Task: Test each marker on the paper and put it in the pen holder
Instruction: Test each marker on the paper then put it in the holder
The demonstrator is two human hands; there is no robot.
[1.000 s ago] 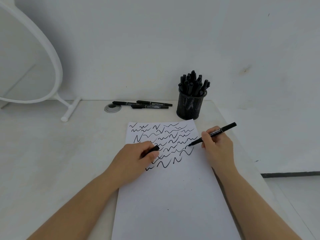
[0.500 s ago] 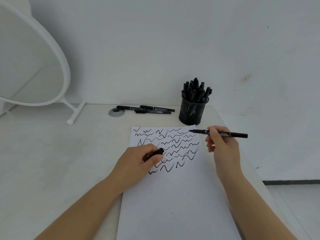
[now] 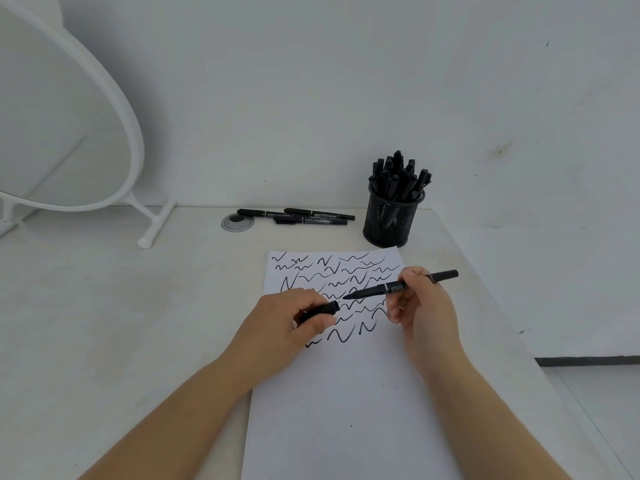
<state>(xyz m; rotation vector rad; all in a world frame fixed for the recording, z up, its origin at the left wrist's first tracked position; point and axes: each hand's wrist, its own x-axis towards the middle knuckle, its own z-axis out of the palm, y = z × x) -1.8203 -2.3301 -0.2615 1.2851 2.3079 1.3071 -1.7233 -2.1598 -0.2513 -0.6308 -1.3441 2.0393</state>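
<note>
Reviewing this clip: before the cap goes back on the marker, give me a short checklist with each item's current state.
1. Right hand grips the marker: ok.
2. Left hand holds the cap: ok.
3. Cap opening faces the marker tip: ok, they nearly line up.
4. Tip lifted off the paper: cannot tell.
5. Room left in the pen holder: cannot tell, it looks crowded.
6. Untested markers remaining by the wall: ok, three.

Black mesh pen holder [image 3: 391, 221] (matt)
</note>
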